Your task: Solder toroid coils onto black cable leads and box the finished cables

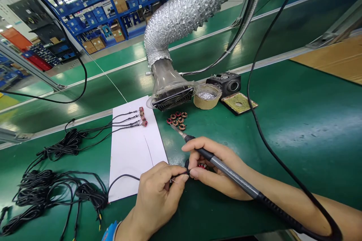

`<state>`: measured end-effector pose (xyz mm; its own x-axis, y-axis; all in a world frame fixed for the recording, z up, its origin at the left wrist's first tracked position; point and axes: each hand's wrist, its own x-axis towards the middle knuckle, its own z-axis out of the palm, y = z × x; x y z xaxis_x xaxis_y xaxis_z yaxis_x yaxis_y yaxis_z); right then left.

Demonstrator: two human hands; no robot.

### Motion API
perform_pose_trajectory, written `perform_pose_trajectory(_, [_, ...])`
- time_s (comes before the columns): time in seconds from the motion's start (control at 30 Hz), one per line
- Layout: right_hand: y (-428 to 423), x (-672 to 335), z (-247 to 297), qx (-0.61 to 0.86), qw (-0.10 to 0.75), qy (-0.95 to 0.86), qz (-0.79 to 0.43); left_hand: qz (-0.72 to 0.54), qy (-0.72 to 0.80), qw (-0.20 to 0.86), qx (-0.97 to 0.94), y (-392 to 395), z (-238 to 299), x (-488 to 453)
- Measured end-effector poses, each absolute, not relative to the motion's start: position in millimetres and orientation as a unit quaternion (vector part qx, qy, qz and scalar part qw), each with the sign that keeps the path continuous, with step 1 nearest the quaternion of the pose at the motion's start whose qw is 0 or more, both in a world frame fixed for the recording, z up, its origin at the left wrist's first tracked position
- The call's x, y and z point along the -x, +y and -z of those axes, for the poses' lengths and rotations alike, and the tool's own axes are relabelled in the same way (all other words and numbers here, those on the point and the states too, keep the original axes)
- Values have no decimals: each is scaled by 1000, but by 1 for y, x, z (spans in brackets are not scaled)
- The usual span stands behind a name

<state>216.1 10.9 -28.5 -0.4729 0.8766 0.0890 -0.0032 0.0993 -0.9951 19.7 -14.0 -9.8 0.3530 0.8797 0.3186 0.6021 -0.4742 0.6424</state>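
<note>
My left hand (158,192) is closed, pinching the end of a black cable (124,176) between thumb and fingertips. My right hand (217,169) is closed too, with a soldering iron (220,165) lying across its fingers and the tip pointing up and left. The right thumb and a finger also pinch at the cable end, close to the left fingertips. Partly hidden behind those right fingers is a small red-and-black wound ring coil (202,166). Beyond the iron's tip, several small ring coils (178,119) lie on the green table (283,135).
On a white sheet (127,158) rest several cables with coils (143,120) at their ends. Cable bundles (36,188) lie left. A fume hood (169,86) on a silver duct (192,7) hangs over the table, beside a solder bowl (207,99) and iron stand (226,83).
</note>
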Motion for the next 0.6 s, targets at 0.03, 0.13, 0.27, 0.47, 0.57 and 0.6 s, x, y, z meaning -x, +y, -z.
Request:
perform_pose_trajectory(0.03, [11, -216, 28, 350, 379, -643, -566, -326, 467, 208, -795, -14, 10, -20])
perform_pose_trajectory(0.13, [10, -216, 28, 354, 379, -662, -541, -328, 465, 200, -798, -13, 11, -20])
perform_pose_trajectory(0.27, [10, -215, 30, 341, 393, -688, -506, -322, 454, 203, -806, -12, 14, -19])
perform_pose_trajectory(0.47, [8, -218, 31, 301, 400, -745, -441, -295, 463, 234, -802, -16, 13, -18])
perform_pose_trajectory(0.57, [9, -219, 31, 272, 394, -769, -423, -279, 482, 258, -790, -16, 10, -18])
perform_pose_trajectory(0.6, [9, -219, 32, 268, 398, -774, -413, -276, 487, 263, -786, -15, 9, -18])
